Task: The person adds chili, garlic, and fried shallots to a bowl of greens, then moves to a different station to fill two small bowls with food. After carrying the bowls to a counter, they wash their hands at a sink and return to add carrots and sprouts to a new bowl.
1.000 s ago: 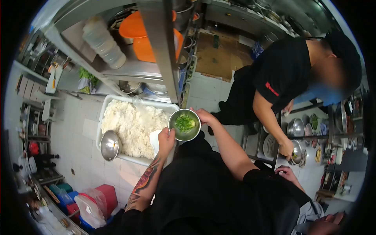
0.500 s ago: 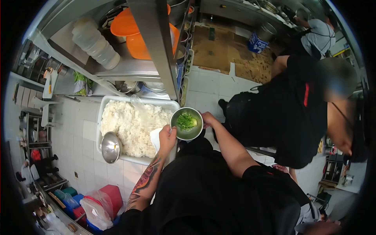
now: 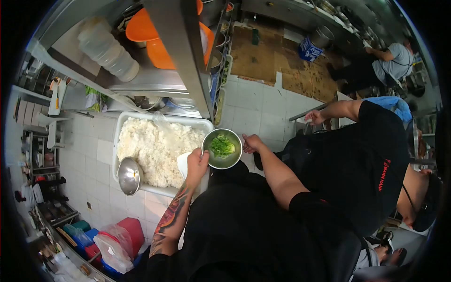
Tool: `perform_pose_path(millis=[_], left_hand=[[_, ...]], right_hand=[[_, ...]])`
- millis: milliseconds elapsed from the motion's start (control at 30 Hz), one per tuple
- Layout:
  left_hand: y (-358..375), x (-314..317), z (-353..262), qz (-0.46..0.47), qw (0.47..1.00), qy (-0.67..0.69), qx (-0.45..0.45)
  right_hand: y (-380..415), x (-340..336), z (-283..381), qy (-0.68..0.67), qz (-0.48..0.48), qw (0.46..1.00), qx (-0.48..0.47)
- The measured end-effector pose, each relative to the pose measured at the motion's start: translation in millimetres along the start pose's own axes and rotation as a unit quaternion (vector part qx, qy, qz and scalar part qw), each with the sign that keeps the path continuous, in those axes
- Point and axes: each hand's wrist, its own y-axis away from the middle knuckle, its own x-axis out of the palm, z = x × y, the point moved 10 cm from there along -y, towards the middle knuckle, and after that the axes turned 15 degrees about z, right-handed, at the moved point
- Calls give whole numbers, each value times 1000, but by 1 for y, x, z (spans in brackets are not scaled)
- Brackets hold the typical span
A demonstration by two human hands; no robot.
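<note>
My left hand grips the left rim of a metal bowl, with its thumb over the edge. Inside the bowl lie chopped green herbs and a pale green slice or piece. Just off the bowl's right side is my right hand, fingers loosely bent and apart, holding nothing. A large white tub of cooked white rice stands left of the bowl. A second metal bowl rests tilted at the tub's near left corner. Beside my left hand, a white flat utensil leans on the rice, partly hidden.
A metal shelf post rises beyond the tub, with orange bowls and stacked clear containers behind it. Close on my right stands a co-worker in black. Another person works at the far counter. Colored bins sit lower left.
My right hand has come off the bowl's rim, while my left keeps hold. The near co-worker has turned and shifted, and one of their arms now shows over the counter.
</note>
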Motion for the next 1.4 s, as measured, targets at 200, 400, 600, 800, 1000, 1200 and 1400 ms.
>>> perform_pose_path(millis=[200,400,600,800,1000,1200,1400], left_hand=[[-12,19,-17,69,990,117,-20],[-44,61,-41,201,931,283,-115],[-120,95,-86,276,906,293,-130],[-236,113,-99,164,922,325,-135],[-291,115,-56,-63,906,375,-185],[-296,117,-62,-146,893,381,-191],[-283,116,-35,-210,872,397,-195]], right_hand=[[9,-50,-7,-28,-24,999,-4],[20,-118,34,-25,-66,997,-26],[16,-205,156,41,-75,990,-108],[62,-257,412,241,-311,794,-465],[25,-136,577,600,-139,639,-460],[-42,-104,594,806,-104,385,-438],[-11,-130,623,715,24,474,-514]])
